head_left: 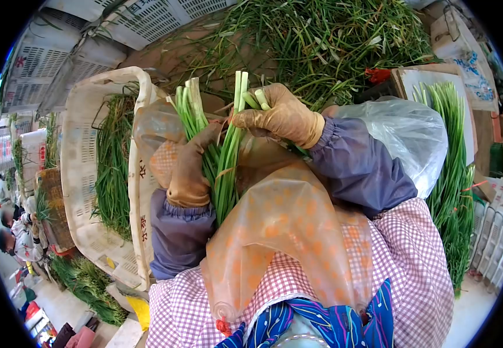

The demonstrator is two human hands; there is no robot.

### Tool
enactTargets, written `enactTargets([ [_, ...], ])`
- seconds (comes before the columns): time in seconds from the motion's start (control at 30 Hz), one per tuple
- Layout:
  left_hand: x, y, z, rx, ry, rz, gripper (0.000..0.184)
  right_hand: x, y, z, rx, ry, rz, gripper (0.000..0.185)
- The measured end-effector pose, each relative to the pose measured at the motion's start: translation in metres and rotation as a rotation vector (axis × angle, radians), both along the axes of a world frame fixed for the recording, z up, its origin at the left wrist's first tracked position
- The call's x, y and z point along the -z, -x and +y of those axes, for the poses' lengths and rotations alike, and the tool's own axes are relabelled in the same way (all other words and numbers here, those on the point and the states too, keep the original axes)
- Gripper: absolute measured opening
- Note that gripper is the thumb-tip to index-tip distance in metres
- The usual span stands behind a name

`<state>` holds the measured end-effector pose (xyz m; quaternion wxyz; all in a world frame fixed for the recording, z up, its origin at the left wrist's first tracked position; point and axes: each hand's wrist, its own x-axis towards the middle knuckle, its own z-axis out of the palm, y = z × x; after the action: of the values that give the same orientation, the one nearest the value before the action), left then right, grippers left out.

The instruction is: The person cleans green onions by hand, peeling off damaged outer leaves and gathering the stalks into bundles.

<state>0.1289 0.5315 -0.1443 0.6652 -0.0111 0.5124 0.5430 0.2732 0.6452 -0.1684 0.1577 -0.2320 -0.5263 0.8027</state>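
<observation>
My left hand [193,159], in a brown-stained glove, is closed around a bunch of long green stalks [226,174] with pale cut ends, like garlic chives or young garlic greens. The pale ends point up and away from me. My right hand [280,116], gloved the same way, is closed on a few more stalks [257,100], whose ends poke out past its fingers. Its fingertips touch the upper part of the left bunch. Below both hands, a clear orange-spotted plastic apron [286,214] covers my lap.
A white plastic crate [141,232] holding greens stands at my left. Loose leaves [321,46] are heaped ahead. At my right, a long stack of green stalks [451,156] lies beside a clear plastic bag [402,133]. White crates [147,23] line the far left.
</observation>
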Motion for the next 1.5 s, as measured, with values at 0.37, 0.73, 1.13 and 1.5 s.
enactTargets([
  [0.37,-0.007,0.007,-0.009,0.144,-0.039,0.144,0.021,-0.010,0.002,-0.006,0.041,0.067,-0.014,0.013],
  [0.73,0.010,0.019,-0.018,0.063,-0.062,-0.129,0.019,0.031,-0.054,0.091,0.803,-1.038,-0.544,0.023],
  [1.13,0.007,0.013,-0.015,0.174,-0.146,-0.036,0.031,-0.016,0.006,-0.002,0.050,0.048,0.034,0.020],
  [1.5,0.005,0.024,-0.013,-0.067,-0.192,0.030,0.033,-0.005,-0.052,0.112,0.834,-0.770,-0.125,0.027],
])
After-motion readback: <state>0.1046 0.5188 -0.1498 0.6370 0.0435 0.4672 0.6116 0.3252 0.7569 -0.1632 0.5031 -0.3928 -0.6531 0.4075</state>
